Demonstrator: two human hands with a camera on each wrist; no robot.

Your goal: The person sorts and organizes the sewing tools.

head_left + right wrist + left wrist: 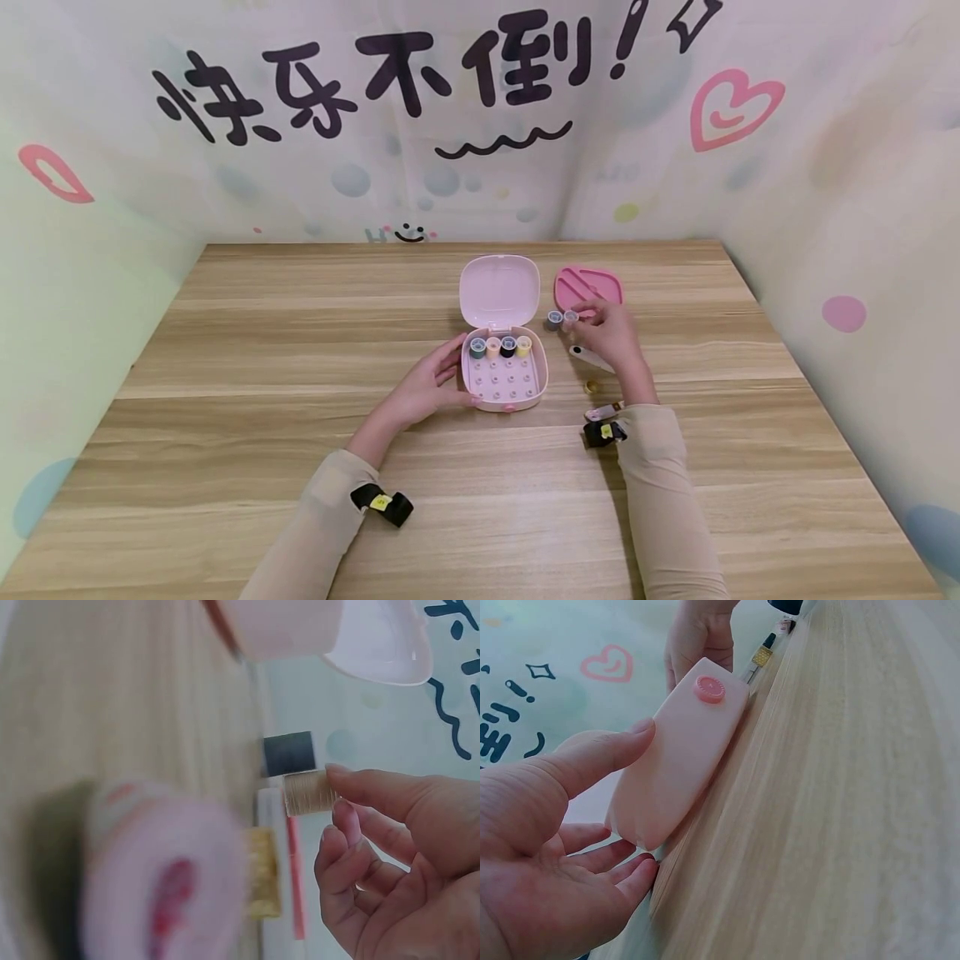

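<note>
A small pink sewing box [542,392] sits on the table with its lid [499,292] raised. Four spools stand in its back row, among them a green one [477,348] and a yellow one [523,347]; bare pegs fill the rows in front. My left hand [420,392] holds the box at its left side, thumb on the front wall near the pink round latch [709,689]. To the right of the box, my right hand [606,333] pinches a beige thread spool [309,793] between thumb and forefinger. A dark grey spool [290,754] stands right beside it.
Behind my right hand lies a bright pink tray [611,287] with slots. A white piece with a black dot [588,358], a gold thimble [592,387] and a small slim item [602,412] lie along the right. A printed cloth [300,183] hangs behind the table.
</note>
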